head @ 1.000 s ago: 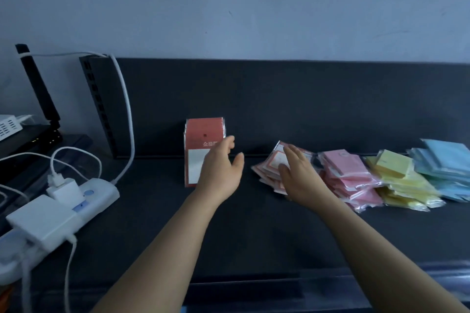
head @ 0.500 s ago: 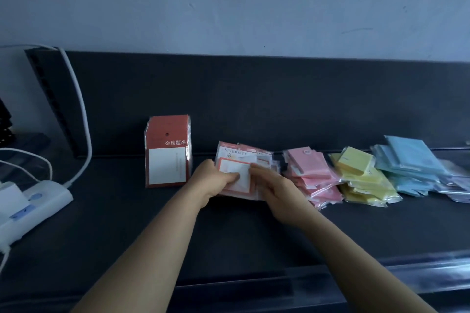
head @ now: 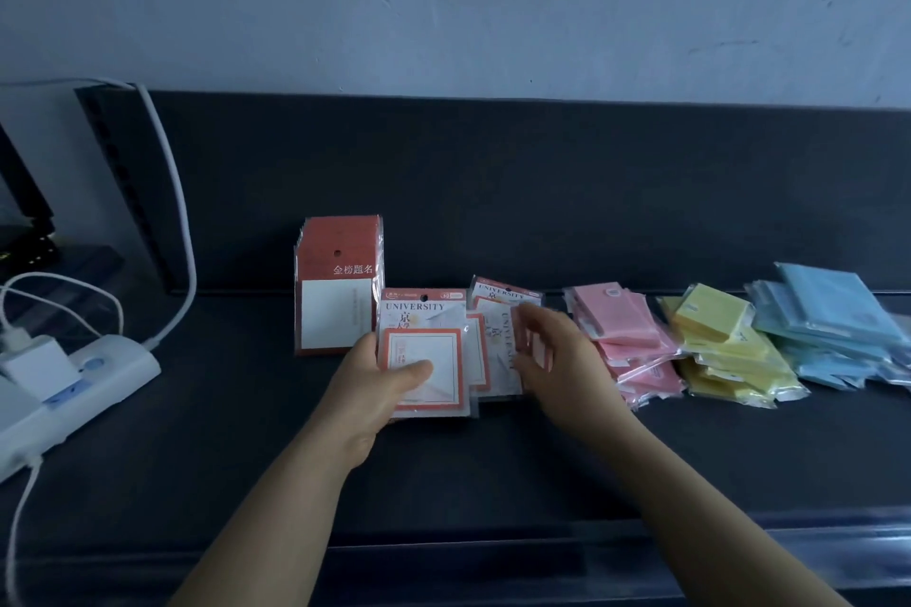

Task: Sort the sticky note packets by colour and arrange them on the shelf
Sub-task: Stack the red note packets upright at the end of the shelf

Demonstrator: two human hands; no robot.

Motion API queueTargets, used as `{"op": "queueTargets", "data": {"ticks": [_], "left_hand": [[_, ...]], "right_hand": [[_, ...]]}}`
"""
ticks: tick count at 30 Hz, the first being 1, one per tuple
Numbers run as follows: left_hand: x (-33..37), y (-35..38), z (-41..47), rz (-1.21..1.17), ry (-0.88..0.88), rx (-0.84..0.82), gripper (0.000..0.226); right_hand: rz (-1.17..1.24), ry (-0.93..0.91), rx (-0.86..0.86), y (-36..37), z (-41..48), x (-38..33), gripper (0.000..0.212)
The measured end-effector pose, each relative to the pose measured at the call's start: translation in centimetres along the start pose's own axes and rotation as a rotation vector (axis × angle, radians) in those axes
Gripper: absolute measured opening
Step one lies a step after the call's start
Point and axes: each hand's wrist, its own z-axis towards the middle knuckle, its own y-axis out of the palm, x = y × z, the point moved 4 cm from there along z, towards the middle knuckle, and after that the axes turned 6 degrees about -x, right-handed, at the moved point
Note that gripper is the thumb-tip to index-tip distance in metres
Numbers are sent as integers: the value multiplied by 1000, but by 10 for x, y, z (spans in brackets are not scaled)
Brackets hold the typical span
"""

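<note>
Dark shelf (head: pixel 493 483), front to back: left hand (head: pixel 374 389) grips one white-and-orange packet (head: pixel 424 345), thumb on its face; right hand (head: pixel 557 360) just beside it touches the loose white-and-orange packets (head: pixel 498 311), its hold too blurred to tell. Behind, left to right: upright red packet stack (head: pixel 337 286), then flat pink pile (head: pixel 626 335), yellow pile (head: pixel 724 345), blue pile (head: pixel 828 315); power strip (head: pixel 74 384) at far left.

Left hand (head: pixel 374 389) pinches an orange-framed packet (head: pixel 424 360) beside upright red packets (head: pixel 340 286).
</note>
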Motion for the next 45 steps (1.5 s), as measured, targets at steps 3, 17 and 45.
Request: {"op": "queueTargets", "data": {"ticks": [3,17,45], "left_hand": [[5,0,-6,-184,27,-24,31],[5,-25,-8,225,117,-41,35],[-4,-11,3,-37,33,45,23]], "right_hand": [[460,46,-68,3,0,-3,49],[243,32,-68,1,31,-16,34],[-343,-149,-589,43,-3,-15,84]]}}
